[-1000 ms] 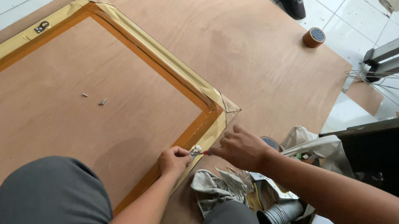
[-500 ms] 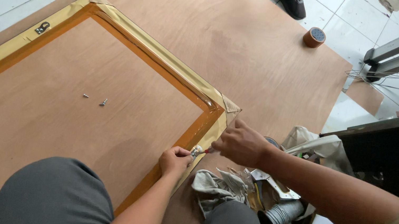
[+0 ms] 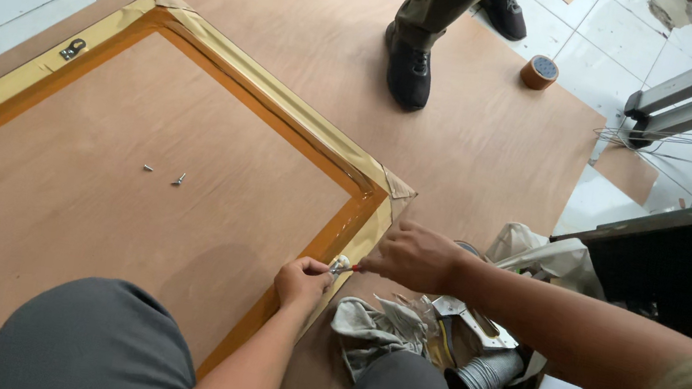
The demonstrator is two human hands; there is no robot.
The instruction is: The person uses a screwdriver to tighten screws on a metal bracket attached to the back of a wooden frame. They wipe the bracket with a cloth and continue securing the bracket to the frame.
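Big brown plywood sheet (image 3: 317, 23) covers the floor. On it, face down, lies the large rectangular picture frame with tan-taped edges and plywood back (image 3: 116, 186) — the landmark here. A person's dark trouser leg and black shoe (image 3: 409, 70) stand on the sheet beyond the frame's far edge. Crumpled grey rag (image 3: 376, 329) just off the frame's near right edge, by the knee. Brown tape roll (image 3: 539, 72) well beyond the frame's right corner. Right hand (image 3: 412, 256) sits at the frame's right edge just below the corner, fingers curled shut, gripping something small; can't tell what. Left hand (image 3: 302, 280) on the same edge, fingertips pinched on a small whitish metal fitting (image 3: 340, 265). Metal hanger bracket (image 3: 71, 48) on the frame's left rail. Two small screws (image 3: 164, 175) loose on the backing, mid-frame.
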